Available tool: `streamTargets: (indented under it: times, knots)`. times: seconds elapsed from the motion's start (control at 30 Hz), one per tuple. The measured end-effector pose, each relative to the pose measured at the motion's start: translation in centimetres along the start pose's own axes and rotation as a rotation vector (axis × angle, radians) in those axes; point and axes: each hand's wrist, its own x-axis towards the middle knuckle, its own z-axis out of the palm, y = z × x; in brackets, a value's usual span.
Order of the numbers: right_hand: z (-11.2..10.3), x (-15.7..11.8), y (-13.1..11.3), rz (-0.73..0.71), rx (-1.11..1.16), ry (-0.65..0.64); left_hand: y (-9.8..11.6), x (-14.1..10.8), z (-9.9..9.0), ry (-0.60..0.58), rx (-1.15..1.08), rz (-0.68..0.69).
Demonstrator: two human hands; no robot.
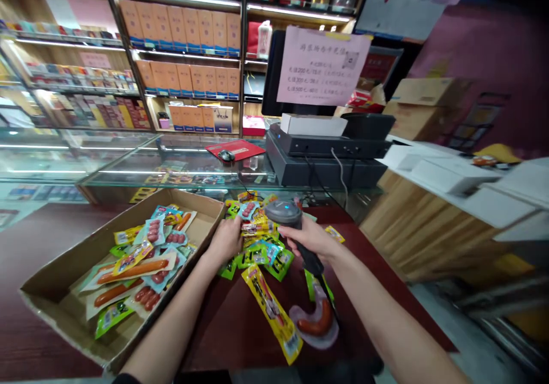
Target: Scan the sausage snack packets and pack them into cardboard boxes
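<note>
My right hand (315,236) is wrapped round the handle of a dark barcode scanner (283,214), its head pointing left over the pile. To its left, my left hand (228,238) is closed at a small blue-and-clear packet of sausages (249,210), its fingertips partly hidden. Beneath both hands spreads a pile of yellow and green snack packets (254,255). Nearer to me lie a long yellow sausage packet (274,315) and a curved sausage in clear wrap (319,322). The scanner's cable runs down past the curved sausage.
An open cardboard box (60,304) holding several wrapped sausages stands left on the dark red table (214,338). Behind are a glass counter (128,163), a mouse (226,155) on a red mat, and a cash drawer (326,169) beneath a monitor. White boxes (454,172) sit at right.
</note>
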Motion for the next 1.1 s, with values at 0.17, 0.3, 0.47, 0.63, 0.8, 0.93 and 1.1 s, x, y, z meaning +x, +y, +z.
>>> streamTargets:
  times: [0.17, 0.3, 0.47, 0.63, 0.8, 0.93, 1.1]
  knots:
    - [-0.5, 1.8, -2.1, -0.117, 0.166, -0.048, 2.5, 2.5, -2.4, 0.143, -0.487, -0.347]
    - [-1.8, 2.5, -3.5, -0.138, 0.158, -0.019, 3.6, 4.9, -2.6, 0.15, -1.012, -0.303]
    - [-1.9, 3.4, -2.3, -0.042, 0.07, -0.046, 2.4, 5.9, -1.2, 0.178, -1.186, -0.279]
    - [-1.1, 3.3, -2.2, -0.021, 0.008, -0.066, 1.7, 5.6, -1.4, 0.165, -1.153, -0.247]
    - [-0.4, 2.6, -2.7, -0.055, -0.027, -0.108, 2.1, 5.5, -1.7, 0.184, -1.126, -0.277]
    - [-0.3, 2.6, -2.4, -0.081, -0.055, -0.086, 1.8, 5.6, -1.5, 0.198, -1.086, -0.269]
    - [-0.6, 2.9, -2.1, -0.113, -0.077, -0.095, 1.7, 5.5, -1.5, 0.174, -1.076, -0.251]
